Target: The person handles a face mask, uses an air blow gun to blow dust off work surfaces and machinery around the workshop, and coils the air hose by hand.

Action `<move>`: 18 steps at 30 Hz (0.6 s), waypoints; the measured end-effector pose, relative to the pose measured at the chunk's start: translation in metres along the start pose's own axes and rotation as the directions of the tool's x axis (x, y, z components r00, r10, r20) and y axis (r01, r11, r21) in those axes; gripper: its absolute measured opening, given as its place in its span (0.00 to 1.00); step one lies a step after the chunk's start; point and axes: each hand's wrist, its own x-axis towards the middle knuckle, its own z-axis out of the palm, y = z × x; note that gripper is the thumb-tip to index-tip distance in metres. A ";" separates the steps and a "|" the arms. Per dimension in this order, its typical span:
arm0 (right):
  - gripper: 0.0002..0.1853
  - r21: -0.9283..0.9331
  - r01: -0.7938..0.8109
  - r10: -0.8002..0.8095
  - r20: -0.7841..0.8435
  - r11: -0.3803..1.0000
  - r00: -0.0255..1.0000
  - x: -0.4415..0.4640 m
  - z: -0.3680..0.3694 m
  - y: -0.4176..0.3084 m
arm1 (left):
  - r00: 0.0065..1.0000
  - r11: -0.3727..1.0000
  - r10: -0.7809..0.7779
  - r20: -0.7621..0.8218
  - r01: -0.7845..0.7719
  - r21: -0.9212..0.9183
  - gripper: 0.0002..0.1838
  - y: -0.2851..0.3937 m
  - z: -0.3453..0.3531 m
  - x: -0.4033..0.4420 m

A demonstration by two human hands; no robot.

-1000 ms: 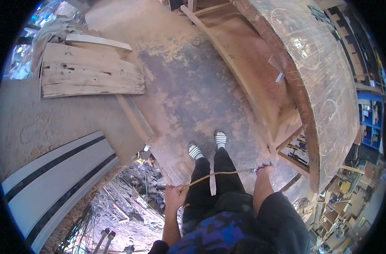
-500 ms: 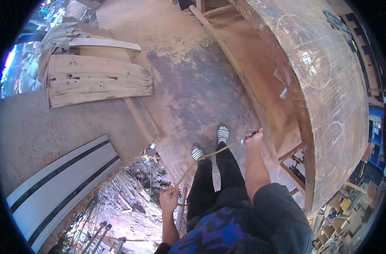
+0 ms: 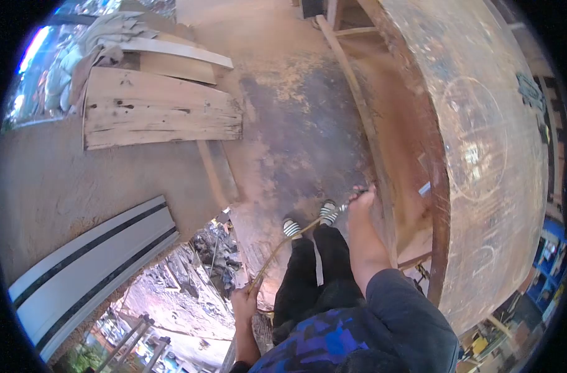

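Observation:
My right hand (image 3: 362, 199) is closed around a small dark tool with a silver fitting (image 3: 344, 207), which looks like an air blow gun. From that fitting a thin yellow-brown hose (image 3: 283, 244) runs down across my legs to my left hand (image 3: 244, 299). The fingers of my left hand are wrapped round the hose, and a loop of it hangs beside that hand. Both hands are in front of my body, the right one above the dusty floor (image 3: 290, 137) near a long wooden strip (image 3: 365, 121).
A large worn tabletop (image 3: 482, 248) rises on the right. At left lie a knotted wooden board (image 3: 162, 112) and a white panel with black stripes (image 3: 94, 273). Scrap and debris (image 3: 190, 280) lie below the floor edge at lower left.
The view has shifted, moving the table and boards rightward in frame. My right hand has come slightly leftward with the tool, nearer my feet; both hands keep their hold.

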 end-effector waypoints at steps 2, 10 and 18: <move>0.23 -0.013 -0.017 0.015 -0.112 1.000 0.994 -0.003 -0.018 0.017 | 0.999 0.999 -0.040 -0.008 0.040 0.009 0.23 0.003 0.002 -0.001; 0.23 -0.223 -0.200 0.194 -0.046 0.954 0.980 -0.025 0.005 0.115 | 0.956 0.956 -0.279 -0.094 0.267 -0.120 0.26 -0.043 -0.009 -0.013; 0.23 -0.254 -0.376 0.343 -0.166 0.891 0.924 -0.064 0.026 0.247 | 0.847 0.750 -0.530 0.028 0.484 -0.451 0.28 -0.096 -0.031 -0.018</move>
